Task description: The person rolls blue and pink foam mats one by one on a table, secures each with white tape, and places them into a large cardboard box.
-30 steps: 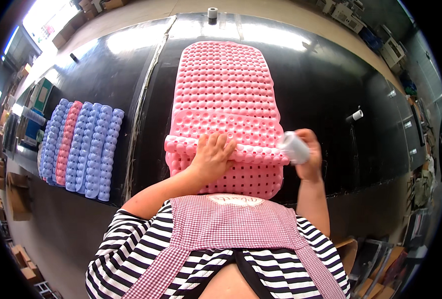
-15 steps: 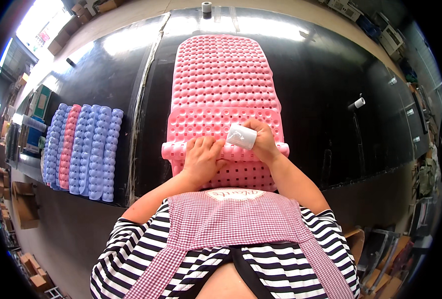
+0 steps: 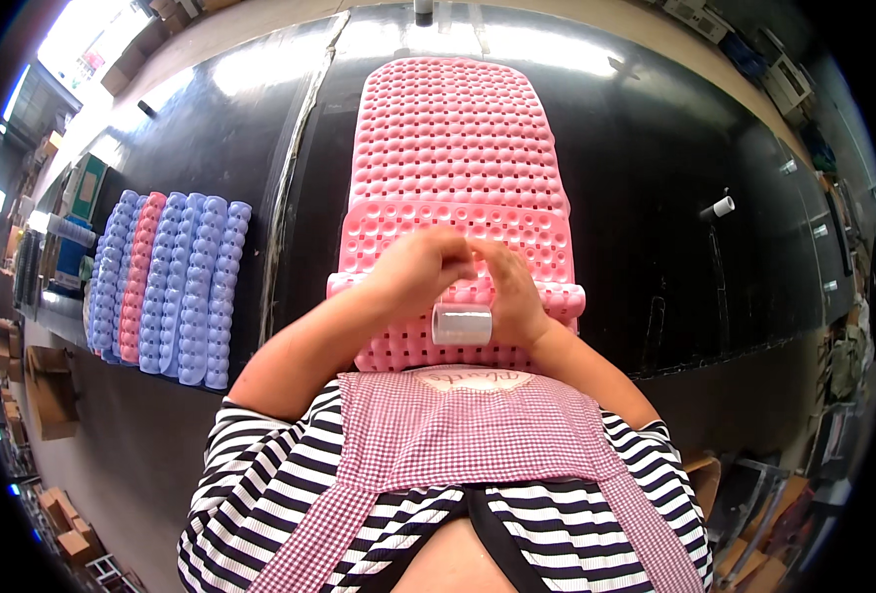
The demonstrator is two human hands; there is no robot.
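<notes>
A long pink bumpy mat (image 3: 458,148) lies lengthwise on the black table, its near part folded over and its near edge formed into a crosswise roll (image 3: 557,296). Over that roll my two hands come together. My left hand (image 3: 420,269) is closed, with its fingertips curled inward; anything between them is too small to make out. My right hand (image 3: 514,301) reaches up beside it, thumb and finger close to the left fingertips. A small roll of clear film (image 3: 462,324) sits against the right palm, seemingly held by lower fingers that are hidden.
To the left, several rolled blue mats (image 3: 199,287) lie side by side with a pink rolled mat (image 3: 141,277) among them. Another small white roll (image 3: 722,207) is on the table at the right. A dark roll (image 3: 423,12) stands at the far edge.
The film roll has come down and toward me, below the mat's rolled edge. My left hand has lifted off the mat and moved up to meet my right fingers.
</notes>
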